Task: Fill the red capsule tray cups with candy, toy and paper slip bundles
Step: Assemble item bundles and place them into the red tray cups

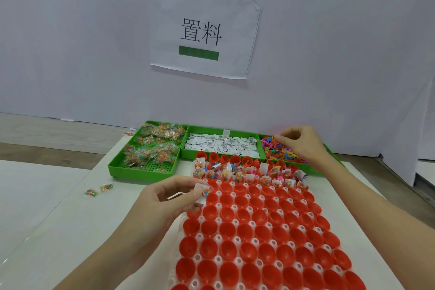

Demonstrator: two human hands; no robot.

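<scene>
The red capsule tray (pixel 261 231) lies in front of me, its many red cups open upward. The far rows hold bundles (pixel 247 175) of candy, toys and slips; the near rows hold nothing. My left hand (pixel 169 198) hovers at the tray's far left corner and pinches a candy packet with paper slips (pixel 203 192). My right hand (pixel 300 142) reaches into the right green bin of small coloured toys (pixel 280 148), fingertips pinched together among them. What it pinches is hidden.
Three green bins stand behind the tray: candy packets (pixel 153 146) on the left, white paper slips (pixel 221 143) in the middle, toys on the right. Two loose candy packets (pixel 98 190) lie on the white table to the left. A wall with a paper sign (pixel 202 30) rises behind.
</scene>
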